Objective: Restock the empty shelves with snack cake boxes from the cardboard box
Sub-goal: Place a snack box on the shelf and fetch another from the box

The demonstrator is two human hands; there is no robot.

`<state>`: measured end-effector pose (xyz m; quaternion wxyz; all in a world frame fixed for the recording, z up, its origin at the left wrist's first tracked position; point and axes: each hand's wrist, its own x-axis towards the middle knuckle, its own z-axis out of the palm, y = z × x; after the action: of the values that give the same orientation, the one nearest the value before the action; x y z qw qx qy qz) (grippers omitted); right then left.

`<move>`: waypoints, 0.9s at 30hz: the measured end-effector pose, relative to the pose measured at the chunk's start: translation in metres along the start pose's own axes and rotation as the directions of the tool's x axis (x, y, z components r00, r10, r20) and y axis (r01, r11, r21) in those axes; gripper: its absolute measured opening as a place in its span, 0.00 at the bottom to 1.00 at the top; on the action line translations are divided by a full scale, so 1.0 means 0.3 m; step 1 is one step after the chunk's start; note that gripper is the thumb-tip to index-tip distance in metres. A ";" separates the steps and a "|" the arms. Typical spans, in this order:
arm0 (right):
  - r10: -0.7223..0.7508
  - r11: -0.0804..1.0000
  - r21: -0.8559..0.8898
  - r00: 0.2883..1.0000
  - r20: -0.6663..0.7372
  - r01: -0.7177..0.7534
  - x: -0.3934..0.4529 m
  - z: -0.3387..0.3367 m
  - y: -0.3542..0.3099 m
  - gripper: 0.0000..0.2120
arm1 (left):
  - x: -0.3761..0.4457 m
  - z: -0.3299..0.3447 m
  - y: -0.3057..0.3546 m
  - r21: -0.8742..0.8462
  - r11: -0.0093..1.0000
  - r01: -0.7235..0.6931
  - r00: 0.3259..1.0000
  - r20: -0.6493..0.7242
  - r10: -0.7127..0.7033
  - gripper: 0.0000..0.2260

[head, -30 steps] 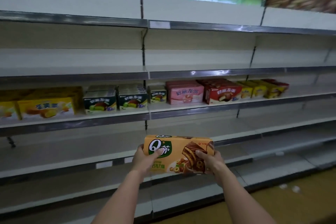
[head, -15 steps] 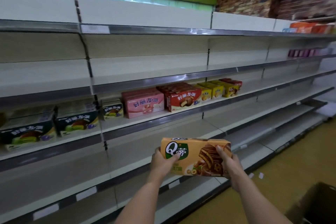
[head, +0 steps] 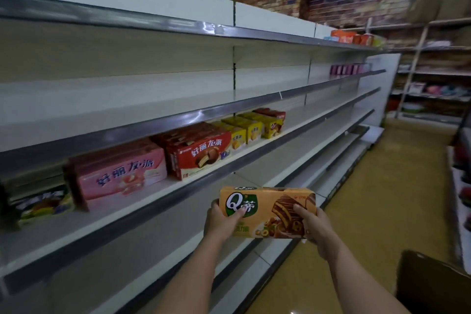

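Note:
I hold an orange snack cake box with a green Q logo in front of me, long side level. My left hand grips its left end, thumb on the front face. At the box's right end my right hand grips it, thumb over the cake picture. The box hangs in the air in front of a bare lower shelf. One shelf up stand a pink box, a red box and yellow boxes. A dark cardboard box shows at the lower right corner.
The long shelving unit runs from the left away to the right; its upper shelves hold nothing near me. Orange packs and purple packs sit at the far end. The yellow aisle floor runs ahead, with other racks beyond.
The view has swung right along the aisle, so the stocked boxes slid left and the far racks came into sight. Both hands keep the same grip on the orange box.

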<state>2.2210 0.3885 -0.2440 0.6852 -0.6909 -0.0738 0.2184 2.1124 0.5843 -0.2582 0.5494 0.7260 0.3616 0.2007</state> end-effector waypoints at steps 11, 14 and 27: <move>0.062 0.998 0.044 0.953 -0.296 -0.051 0.407 0.095 -0.066 0.21 | 0.505 0.117 0.077 0.096 0.994 -0.049 0.972 0.232 0.025 0.27; 0.070 0.997 0.045 0.927 -0.369 -0.057 0.486 0.070 -0.071 0.27 | 0.584 0.185 0.099 0.103 0.993 -0.065 0.963 0.269 0.035 0.28; 0.022 1.000 0.006 0.902 -0.432 -0.021 1.035 -0.231 -0.217 0.25 | 0.983 0.650 0.341 0.155 0.979 -0.135 0.970 0.224 0.099 0.30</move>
<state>2.5393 0.4528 -0.2451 0.6825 -0.7225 0.0875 0.0675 2.4720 0.6632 -0.2545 0.5089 0.8075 0.2722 0.1219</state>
